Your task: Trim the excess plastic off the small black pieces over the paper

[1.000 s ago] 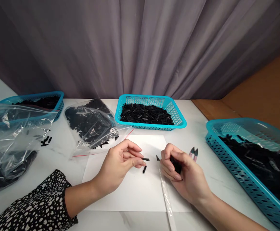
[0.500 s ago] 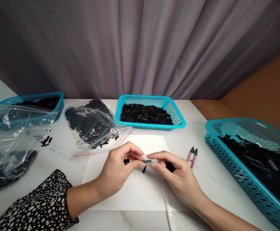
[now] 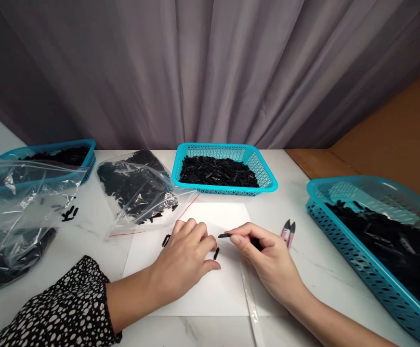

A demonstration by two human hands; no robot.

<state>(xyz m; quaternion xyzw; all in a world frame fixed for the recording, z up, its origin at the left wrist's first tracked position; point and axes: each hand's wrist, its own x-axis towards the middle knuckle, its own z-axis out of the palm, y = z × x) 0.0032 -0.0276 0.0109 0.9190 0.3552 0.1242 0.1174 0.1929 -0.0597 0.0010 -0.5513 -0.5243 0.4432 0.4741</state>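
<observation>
My right hand (image 3: 264,258) pinches a small black piece (image 3: 225,235) between thumb and forefinger, just above a white sheet of paper (image 3: 210,294), with more black pieces cupped in its palm. My left hand (image 3: 186,255) lies palm down on the sheet with its fingers curled, the fingertips next to a loose black piece (image 3: 216,253). Another black piece (image 3: 165,240) lies by the left hand's knuckles. A clear plastic strip (image 3: 250,303) runs over the sheet under my right wrist.
Pink thread snips (image 3: 288,232) lie right of the right hand. Teal baskets of black pieces stand at the back centre (image 3: 264,171), far right (image 3: 343,226) and back left (image 3: 83,144). Two clear bags of black pieces (image 3: 137,190) (image 3: 11,217) lie at the left.
The hands have parted: the black piece went from my left fingers to my right pinch, and the left hand dropped flat onto the paper. A piece now lies by its knuckles.
</observation>
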